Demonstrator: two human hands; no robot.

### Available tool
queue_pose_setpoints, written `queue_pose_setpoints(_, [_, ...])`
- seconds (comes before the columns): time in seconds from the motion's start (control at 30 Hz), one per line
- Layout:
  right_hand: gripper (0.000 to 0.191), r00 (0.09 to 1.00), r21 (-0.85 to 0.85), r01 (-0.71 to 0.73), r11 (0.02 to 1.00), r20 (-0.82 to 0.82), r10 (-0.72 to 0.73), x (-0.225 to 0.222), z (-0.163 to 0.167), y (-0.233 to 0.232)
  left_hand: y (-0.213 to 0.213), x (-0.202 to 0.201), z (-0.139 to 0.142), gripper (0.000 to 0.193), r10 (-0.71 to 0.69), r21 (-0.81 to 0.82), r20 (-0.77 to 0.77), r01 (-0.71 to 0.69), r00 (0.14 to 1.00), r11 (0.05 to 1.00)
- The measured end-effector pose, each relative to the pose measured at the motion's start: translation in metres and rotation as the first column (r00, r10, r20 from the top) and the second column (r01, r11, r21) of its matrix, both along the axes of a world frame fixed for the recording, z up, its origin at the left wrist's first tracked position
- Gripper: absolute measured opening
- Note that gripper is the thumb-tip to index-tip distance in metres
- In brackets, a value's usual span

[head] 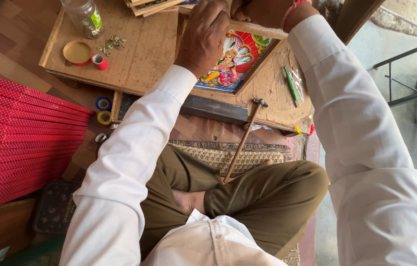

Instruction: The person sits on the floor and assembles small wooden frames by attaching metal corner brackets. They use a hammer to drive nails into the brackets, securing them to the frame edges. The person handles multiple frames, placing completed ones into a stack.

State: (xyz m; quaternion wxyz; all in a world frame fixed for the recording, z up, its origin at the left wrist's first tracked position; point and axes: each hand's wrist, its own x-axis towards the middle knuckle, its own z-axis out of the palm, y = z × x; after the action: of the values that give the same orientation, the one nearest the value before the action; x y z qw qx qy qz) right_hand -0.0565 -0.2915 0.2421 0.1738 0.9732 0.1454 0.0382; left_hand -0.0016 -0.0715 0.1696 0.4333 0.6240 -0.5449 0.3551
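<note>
A wooden-framed colourful picture [238, 59] lies tilted on a low wooden work table [144, 54]. My left hand [203, 37] presses down on the picture's left side, fingers closed at the frame's top edge. At the top of the view, my right hand [265, 11], with a red thread at the wrist, grips the frame's upper rail. Whether either hand holds a small part is hidden. A hammer [244, 138] leans from my lap, its head at the table's near edge.
A clear jar [85, 17], a round lid [77, 51], a small red tape roll [100, 61] and loose metal clips [112, 43] sit on the table's left. A green pen [290, 84] lies at right. Red patterned strips [21, 133] stack at left; tape rolls [103, 110] lie on the floor.
</note>
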Motion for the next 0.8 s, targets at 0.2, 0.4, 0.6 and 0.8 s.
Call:
queue_pose_setpoints(0.2, [0.019, 1.0, 0.25, 0.017, 0.968, -0.009, -0.016, -0.006, -0.004, -0.007, -0.002, 0.002, -0.001, 0.015, 0.001, 0.012, 0.008, -0.001, 1.0, 1.0])
queue_pose_setpoints(0.4, [0.025, 1.0, 0.148, -0.003, 0.989, -0.023, 0.006, -0.002, -0.012, -0.019, -0.003, 0.004, -0.008, 0.022, 0.033, 0.039, 0.023, -0.034, 0.999, 0.999])
queue_pose_setpoints(0.6, [0.02, 0.986, 0.086, -0.114, 0.99, -0.11, 0.123, -0.003, -0.015, -0.039, -0.003, 0.001, -0.009, 0.032, 0.07, 0.064, 0.06, -0.074, 0.996, 0.995])
queue_pose_setpoints(0.8, [0.023, 0.999, -0.047, -0.054, 0.997, -0.002, 0.054, -0.004, -0.022, -0.025, -0.001, -0.004, -0.003, 0.034, 0.068, 0.073, 0.041, -0.071, 0.997, 0.995])
